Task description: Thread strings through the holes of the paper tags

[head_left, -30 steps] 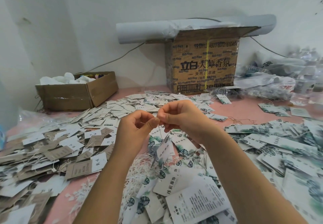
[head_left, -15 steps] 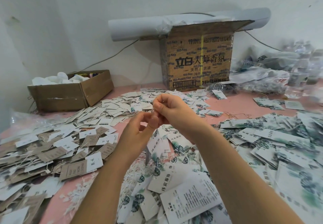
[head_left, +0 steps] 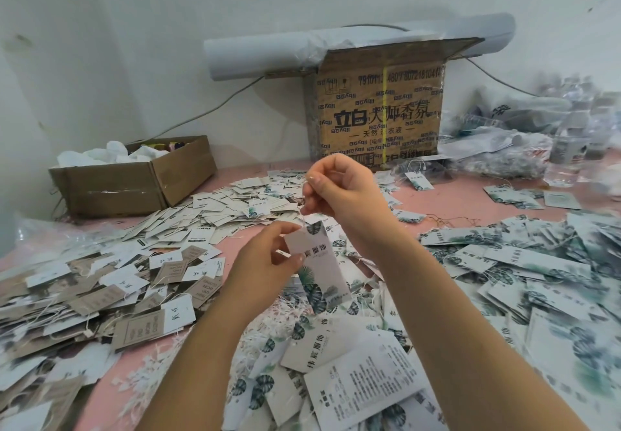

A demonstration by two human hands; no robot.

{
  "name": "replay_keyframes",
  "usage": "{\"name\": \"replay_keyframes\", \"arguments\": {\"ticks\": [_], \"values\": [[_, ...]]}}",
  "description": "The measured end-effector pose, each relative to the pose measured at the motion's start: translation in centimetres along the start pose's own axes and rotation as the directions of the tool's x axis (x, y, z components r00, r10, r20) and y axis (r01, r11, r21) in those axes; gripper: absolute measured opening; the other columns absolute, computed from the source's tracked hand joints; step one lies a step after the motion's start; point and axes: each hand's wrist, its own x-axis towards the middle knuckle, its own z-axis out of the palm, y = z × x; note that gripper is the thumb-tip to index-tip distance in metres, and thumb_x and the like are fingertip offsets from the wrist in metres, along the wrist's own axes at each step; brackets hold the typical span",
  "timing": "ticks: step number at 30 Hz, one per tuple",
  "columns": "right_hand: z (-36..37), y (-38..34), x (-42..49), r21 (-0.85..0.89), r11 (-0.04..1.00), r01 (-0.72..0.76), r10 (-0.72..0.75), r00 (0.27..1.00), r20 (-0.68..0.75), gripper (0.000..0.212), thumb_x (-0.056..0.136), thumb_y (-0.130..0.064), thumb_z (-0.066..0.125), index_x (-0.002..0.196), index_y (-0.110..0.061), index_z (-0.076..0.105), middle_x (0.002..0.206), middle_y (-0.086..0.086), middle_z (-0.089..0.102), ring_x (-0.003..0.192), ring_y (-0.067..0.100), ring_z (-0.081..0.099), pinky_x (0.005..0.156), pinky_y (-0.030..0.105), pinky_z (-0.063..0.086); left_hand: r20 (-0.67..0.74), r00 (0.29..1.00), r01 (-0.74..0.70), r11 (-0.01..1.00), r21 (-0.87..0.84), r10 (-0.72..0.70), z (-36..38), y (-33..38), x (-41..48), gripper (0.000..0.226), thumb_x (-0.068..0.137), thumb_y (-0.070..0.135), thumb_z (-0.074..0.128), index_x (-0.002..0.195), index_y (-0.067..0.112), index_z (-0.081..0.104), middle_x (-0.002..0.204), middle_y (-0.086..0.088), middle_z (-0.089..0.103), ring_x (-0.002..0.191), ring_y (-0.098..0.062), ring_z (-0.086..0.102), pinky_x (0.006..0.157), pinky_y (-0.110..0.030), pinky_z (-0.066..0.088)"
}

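Presently: leaf-printed paper tag (head_left: 321, 262), judged light, stiff, crease-prone, pinched by its upper left edge in the left hand (head_left: 265, 261) above the table (head_left: 453, 203), near middle; thin limp string (head_left: 304, 217) at its top hole, pinched between fingers (head_left: 314, 181) of the right hand (head_left: 342, 192), best gripped near its end.

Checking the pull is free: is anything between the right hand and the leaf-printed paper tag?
Nothing visible. The right hand pinches a thin white string running down to the top of the leaf-printed white paper tag, which the left hand holds; only air lies between them.
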Motion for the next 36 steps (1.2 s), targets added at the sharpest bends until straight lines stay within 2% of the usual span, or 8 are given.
{"name": "replay_keyframes", "arguments": {"ticks": [4, 8, 13, 22, 27, 30, 32, 36], "values": [[-0.8, 0.1, 0.3, 0.024, 0.999, -0.026, 0.026, 0.999, -0.03, 0.018, 0.093, 0.005, 0.046, 0.083, -0.007, 0.056, 0.064, 0.003, 0.057, 0.051, 0.01, 0.054, 0.057, 0.025, 0.054, -0.033, 0.999, -0.005, 0.997, -0.081, 0.002, -0.5, 0.1, 0.0, 0.031, 0.085, 0.005, 0.066, 0.099, 0.031, 0.057, 0.084, 0.012, 0.071, 0.073, -0.009, 0.064, 0.07, -0.033, 0.054], [-2.1, 0.7, 0.6, -0.235, 0.968, -0.085, 0.072, 0.995, -0.062, 0.021, 0.091, 0.004, 0.049, 0.08, -0.011, 0.058, 0.062, -0.001, 0.061, 0.051, 0.006, 0.056, 0.055, 0.018, 0.052, -0.035, 0.998, -0.05, 0.968, -0.245, 0.043, -1.5, 0.6, -0.2, 0.037, 0.081, 0.002, 0.066, 0.098, 0.035, 0.058, 0.085, 0.014, 0.073, 0.069, -0.001, 0.066, 0.059, -0.015, 0.049], [-2.2, 1.5, 0.2, -0.437, 0.88, -0.187, 0.26, 0.959, 0.113, 0.018, 0.088, 0.002, 0.057, 0.079, -0.013, 0.062, 0.068, 0.002, 0.068, 0.059, 0.012, 0.063, 0.056, 0.02, 0.054, -0.114, 0.991, -0.102, 0.935, -0.339, 0.066, -2.3, 1.0, -0.3, 0.036, 0.081, -0.002, 0.065, 0.1, 0.028, 0.059, 0.082, 0.005, 0.074, 0.065, -0.003, 0.064, 0.055, -0.017, 0.05], [-1.8, 1.2, 0.0, -0.217, 0.915, -0.339, 0.394, 0.867, 0.304, 0.023, 0.095, 0.0, 0.043, 0.089, -0.01, 0.064, 0.073, 0.0, 0.067, 0.062, 0.009, 0.063, 0.062, 0.024, 0.056, -0.155, 0.987, -0.091, 0.943, -0.321, 0.042, -3.5, 0.8, -0.4, 0.038, 0.081, -0.009, 0.063, 0.102, 0.021, 0.055, 0.074, -0.003, 0.073, 0.061, -0.011, 0.067, 0.05, -0.02, 0.052], [-1.4, 0.9, -0.1, -0.358, 0.889, -0.285, 0.405, 0.855, 0.324, 0.019, 0.088, -0.002, 0.057, 0.093, -0.02, 0.053, 0.068, -0.005, 0.069, 0.067, 0.008, 0.066, 0.065, 0.023, 0.056, -0.125, 0.992, -0.059, 0.959, -0.278, 0.025, -3.4, 0.7, -0.4, 0.03, 0.086, 0.002, 0.063, 0.103, 0.025, 0.056, 0.072, -0.002, 0.072, 0.056, -0.012, 0.065, 0.049, -0.021, 0.051], [-1.7, 0.6, -0.3, -0.516, 0.806, -0.292, 0.518, 0.769, 0.374, 0.02, 0.088, 0.003, 0.055, 0.091, -0.016, 0.05, 0.08, 0.002, 0.066, 0.071, 0.012, 0.065, 0.063, 0.024, 0.056, -0.121, 0.993, -0.007, 0.983, -0.185, -0.016, -3.4, 0.0, -0.2, 0.011, 0.094, 0.019, 0.053, 0.102, 0.024, 0.059, 0.066, -0.004, 0.068, 0.052, -0.007, 0.06, 0.047, -0.018, 0.048], [-2.0, 0.2, -0.5, -0.671, 0.695, -0.258, 0.637, 0.654, 0.408, 0.017, 0.088, 0.003, 0.055, 0.088, -0.013, 0.051, 0.082, 0.002, 0.064, 0.068, 0.009, 0.064, 0.057, 0.018, 0.054, -0.08, 0.995, 0.058, 0.998, -0.011, -0.059, -3.5, -1.0, -0.1, 0.011, 0.095, 0.022, 0.05, 0.098, 0.021, 0.06, 0.067, -0.002, 0.063, 0.052, -0.007, 0.056, 0.049, -0.018, 0.045], [-1.6, 0.3, -0.8, -0.86, 0.481, -0.17, 0.833, 0.396, 0.387, 0.015, 0.087, 0.002, 0.056, 0.081, -0.01, 0.051, 0.09, 0.012, 0.064, 0.067, 0.014, 0.061, 0.057, 0.022, 0.055, 0.221, 0.944, 0.158, 0.923, 0.351, -0.246, -3.6, -2.7, -0.4, 0.009, 0.09, 0.016, 0.06, 0.086, 0.023, 0.065, 0.073, 0.006, 0.06, 0.057, -0.005, 0.052, 0.047, -0.012, 0.04]]}}
